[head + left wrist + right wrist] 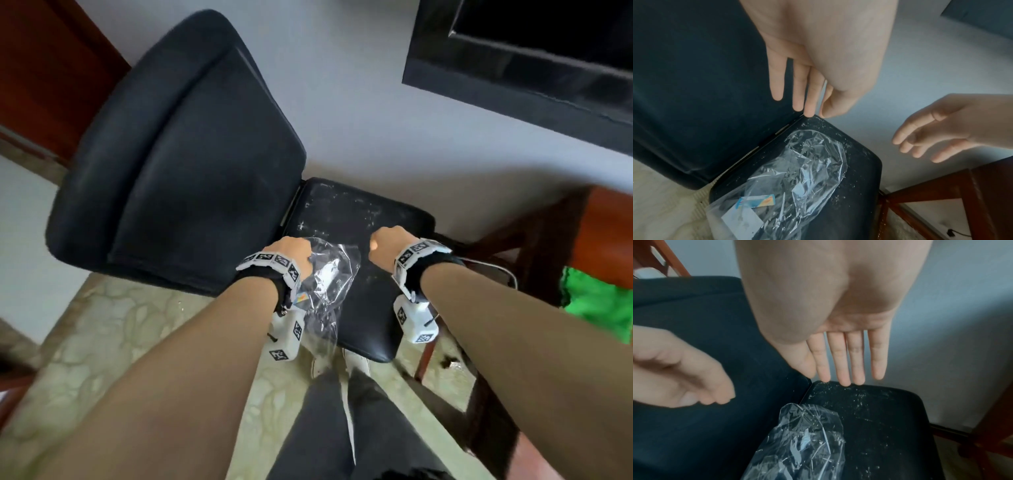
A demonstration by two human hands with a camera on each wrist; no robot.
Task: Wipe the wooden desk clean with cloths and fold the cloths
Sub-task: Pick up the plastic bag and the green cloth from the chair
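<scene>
From the head view a crumpled green cloth [597, 301] lies at the right edge under a reddish wooden desk [603, 236], while the wrist views show the left hand [818, 68] and right hand [838, 337] empty with fingers straight above a clear plastic bag [797, 170] on a black chair seat [879, 418]

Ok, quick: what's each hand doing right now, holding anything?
Left hand: open, fingers straight, holding nothing, above the plastic bag.
Right hand: open, fingers straight, empty, over the chair seat.
</scene>
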